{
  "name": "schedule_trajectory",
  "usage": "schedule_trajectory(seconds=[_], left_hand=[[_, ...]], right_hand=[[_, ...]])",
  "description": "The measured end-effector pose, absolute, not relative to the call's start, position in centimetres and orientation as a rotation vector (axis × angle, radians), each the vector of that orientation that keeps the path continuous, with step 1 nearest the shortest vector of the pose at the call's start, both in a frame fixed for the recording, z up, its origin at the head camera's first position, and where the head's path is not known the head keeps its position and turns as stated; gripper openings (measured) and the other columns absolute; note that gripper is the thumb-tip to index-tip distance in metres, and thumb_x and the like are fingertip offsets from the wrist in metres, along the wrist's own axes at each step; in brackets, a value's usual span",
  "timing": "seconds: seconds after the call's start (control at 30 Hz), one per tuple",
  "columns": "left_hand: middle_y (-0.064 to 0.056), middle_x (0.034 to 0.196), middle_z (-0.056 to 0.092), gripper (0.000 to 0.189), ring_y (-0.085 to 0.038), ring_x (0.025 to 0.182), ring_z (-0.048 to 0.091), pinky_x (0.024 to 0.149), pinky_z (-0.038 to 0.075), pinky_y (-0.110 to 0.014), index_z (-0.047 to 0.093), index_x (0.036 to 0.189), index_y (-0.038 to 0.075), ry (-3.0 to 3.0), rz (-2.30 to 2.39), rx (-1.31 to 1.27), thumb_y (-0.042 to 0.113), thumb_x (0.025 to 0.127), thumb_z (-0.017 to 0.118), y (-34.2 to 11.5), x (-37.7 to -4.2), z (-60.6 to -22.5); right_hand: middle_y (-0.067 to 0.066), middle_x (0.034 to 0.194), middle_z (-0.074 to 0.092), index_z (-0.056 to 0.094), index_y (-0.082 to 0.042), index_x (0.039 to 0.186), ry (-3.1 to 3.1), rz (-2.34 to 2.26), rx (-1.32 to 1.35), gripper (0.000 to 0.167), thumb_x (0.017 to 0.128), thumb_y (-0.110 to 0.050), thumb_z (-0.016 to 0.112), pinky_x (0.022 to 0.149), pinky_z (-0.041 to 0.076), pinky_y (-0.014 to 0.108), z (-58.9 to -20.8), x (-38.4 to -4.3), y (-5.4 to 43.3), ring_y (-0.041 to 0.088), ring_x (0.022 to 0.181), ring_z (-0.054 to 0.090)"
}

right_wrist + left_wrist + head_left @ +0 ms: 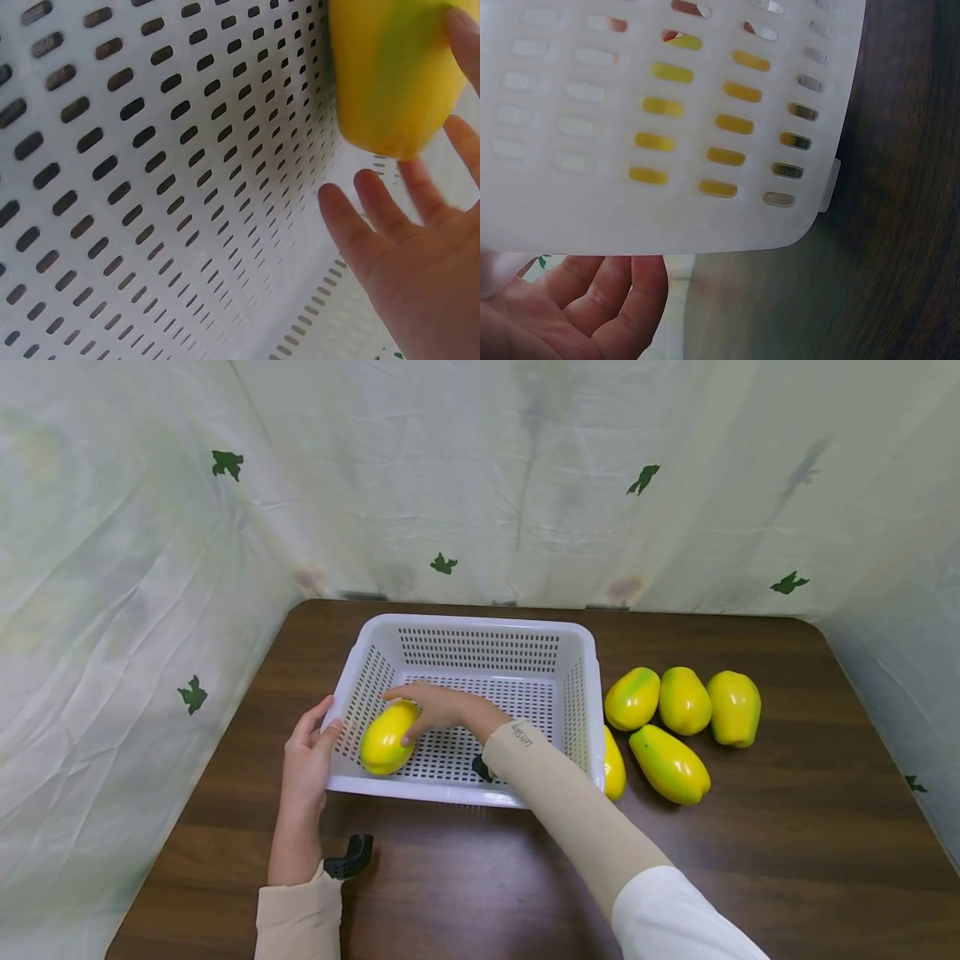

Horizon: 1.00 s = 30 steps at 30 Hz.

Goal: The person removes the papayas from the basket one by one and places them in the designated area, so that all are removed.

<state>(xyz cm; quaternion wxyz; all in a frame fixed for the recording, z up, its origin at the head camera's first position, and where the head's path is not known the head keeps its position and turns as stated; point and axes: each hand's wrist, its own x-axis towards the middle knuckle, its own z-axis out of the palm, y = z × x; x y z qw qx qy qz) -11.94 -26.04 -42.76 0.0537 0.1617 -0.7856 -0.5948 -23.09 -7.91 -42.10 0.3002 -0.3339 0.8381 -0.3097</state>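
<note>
My left hand (309,752) grips the left rim of a white perforated plastic basket (480,794). In the left wrist view, the fingers (615,300) curl at the basket's edge. Inside the basket at the left lies a yellow papaya (384,747) with a green streak. My right hand (442,706) reaches over it from the right, fingers spread and thumb at its side. The right wrist view shows the outer fingers (349,217) apart from the papaya (397,82), close to its end.
Several more yellow-green papayas (670,766) lie on the brown wooden table (787,852) right of the basket, one partly hidden by its wall. A black wrist mount (352,857) sticks out from the left sleeve. Pale cloth curtains (480,485) surround the table's back and sides.
</note>
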Motion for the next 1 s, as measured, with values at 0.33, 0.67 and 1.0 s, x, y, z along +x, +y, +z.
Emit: schedule_trajectory(seconds=[0.33,0.67,1.0], left_hand=[[-0.008,0.133,0.045,0.048,-0.029,0.11,0.05,0.086,0.041,-0.051,0.036,0.138,0.024,-2.364,-1.822,0.489,0.036,0.092,0.046,-26.05,-11.99,-42.77],[-0.007,0.132,0.045,0.047,-0.028,0.11,0.05,0.084,0.043,-0.048,0.036,0.137,0.03,-2.385,-1.815,0.506,0.038,0.092,0.046,-26.06,-11.99,-42.75],[-0.008,0.131,0.046,0.048,-0.028,0.109,0.051,0.083,0.044,-0.047,0.036,0.138,0.028,-2.385,-1.812,0.505,0.038,0.092,0.046,-26.13,-11.97,-42.83]], right_hand=[[-0.002,0.125,0.043,0.049,-0.02,0.126,2.228,-0.857,-0.867,0.058,0.074,-0.026,0.074,0.094,0.032,0.031,-42.76,-23.4,-7.72,0.014,0.108,0.038],[-0.004,0.128,0.047,0.053,-0.022,0.125,2.195,-0.836,-0.94,0.056,0.074,-0.029,0.074,0.094,0.031,0.032,-42.84,-23.59,-7.58,0.014,0.112,0.039],[-0.001,0.121,0.049,0.052,-0.025,0.118,2.195,-0.894,-0.916,0.05,0.074,-0.032,0.074,0.092,0.034,0.032,-42.57,-23.44,-7.08,0.014,0.106,0.042]])
